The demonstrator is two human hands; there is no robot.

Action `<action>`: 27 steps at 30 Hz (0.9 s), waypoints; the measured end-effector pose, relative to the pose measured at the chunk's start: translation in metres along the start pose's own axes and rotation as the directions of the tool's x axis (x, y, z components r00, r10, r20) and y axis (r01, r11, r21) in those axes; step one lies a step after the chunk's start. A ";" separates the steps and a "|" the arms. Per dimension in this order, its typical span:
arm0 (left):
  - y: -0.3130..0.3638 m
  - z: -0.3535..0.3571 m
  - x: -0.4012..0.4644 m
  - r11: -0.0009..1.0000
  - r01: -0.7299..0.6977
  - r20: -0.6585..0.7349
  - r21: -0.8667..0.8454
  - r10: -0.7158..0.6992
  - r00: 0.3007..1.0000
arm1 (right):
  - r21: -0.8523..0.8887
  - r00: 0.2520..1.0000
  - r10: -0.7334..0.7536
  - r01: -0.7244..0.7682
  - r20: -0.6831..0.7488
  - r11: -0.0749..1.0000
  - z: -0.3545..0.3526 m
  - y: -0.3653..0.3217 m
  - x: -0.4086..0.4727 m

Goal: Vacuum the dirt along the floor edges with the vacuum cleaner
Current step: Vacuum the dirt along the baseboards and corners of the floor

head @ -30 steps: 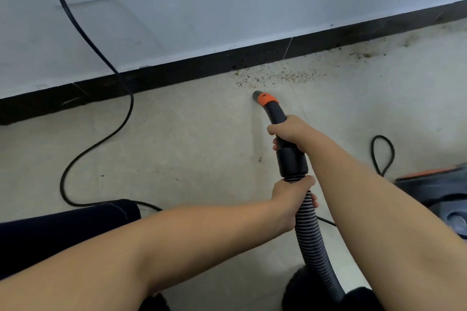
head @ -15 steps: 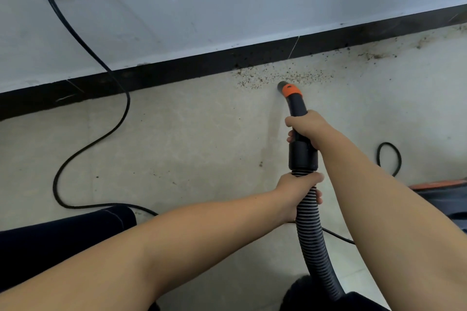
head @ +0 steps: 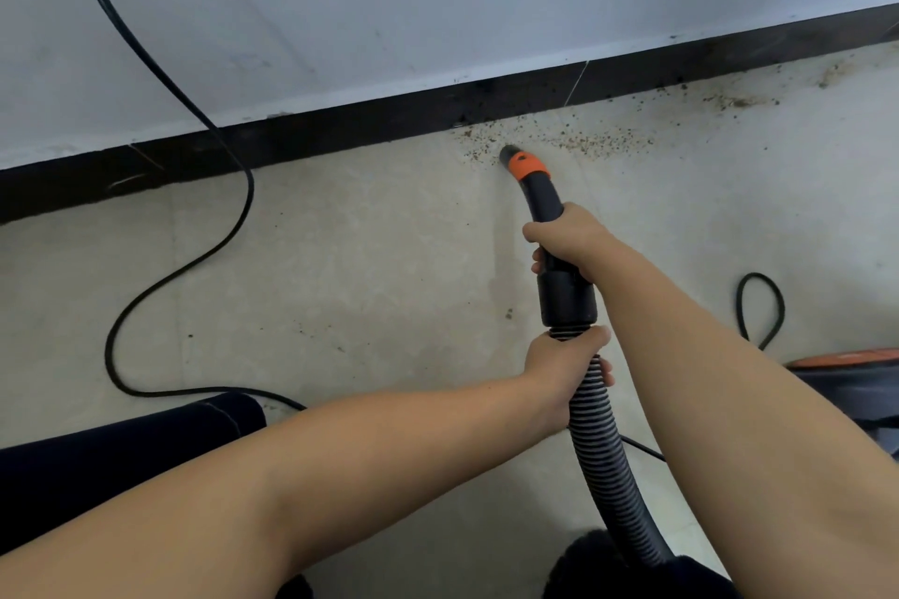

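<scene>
A black vacuum nozzle (head: pixel 532 182) with an orange ring points at the floor edge, its tip at the left end of a band of brown dirt specks (head: pixel 579 140) below the dark baseboard (head: pixel 340 129). My right hand (head: pixel 566 234) grips the black handle just behind the nozzle. My left hand (head: pixel 564 360) grips the ribbed hose (head: pixel 603 462) right under the black collar. More dirt (head: pixel 739 101) lies farther right along the baseboard. The vacuum body (head: pixel 856 384), black with an orange rim, shows at the right edge.
A black power cord (head: pixel 160 268) runs from a wall socket at top left, loops over the pale tiled floor and passes under my arms. A cord loop (head: pixel 761 306) lies near the vacuum body. My dark trouser leg (head: pixel 121 457) fills the lower left.
The nozzle has moved from the open floor up toward the baseboard and into the left end of the dirt band. Both hands kept their grips.
</scene>
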State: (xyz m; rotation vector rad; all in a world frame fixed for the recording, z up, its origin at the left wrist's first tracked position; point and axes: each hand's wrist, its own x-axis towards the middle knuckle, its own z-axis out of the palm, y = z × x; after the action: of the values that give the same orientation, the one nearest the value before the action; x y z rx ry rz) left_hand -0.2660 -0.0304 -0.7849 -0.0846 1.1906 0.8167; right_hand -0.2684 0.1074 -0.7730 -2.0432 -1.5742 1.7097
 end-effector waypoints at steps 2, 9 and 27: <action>-0.003 -0.003 -0.004 1.000 -0.007 -0.014 -0.017 0.007 1.000 | -0.033 0.999 -0.010 0.012 0.041 0.999 0.009 -0.003 -0.004; -0.001 -0.019 -0.009 0.996 -0.037 -0.063 -0.076 0.032 0.998 | -0.038 0.993 -0.043 0.047 0.109 0.998 0.031 -0.011 -0.006; 0.030 0.011 0.026 0.996 -0.029 -0.025 0.082 0.032 0.999 | 0.118 0.996 0.013 -0.002 -0.087 0.993 -0.025 -0.009 0.032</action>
State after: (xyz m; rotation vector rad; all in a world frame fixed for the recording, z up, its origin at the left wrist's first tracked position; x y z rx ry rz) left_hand -0.2720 0.0097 -0.7921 -0.0102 1.2511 0.7948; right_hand -0.2597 0.1473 -0.7810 -2.0396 -1.4070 1.6486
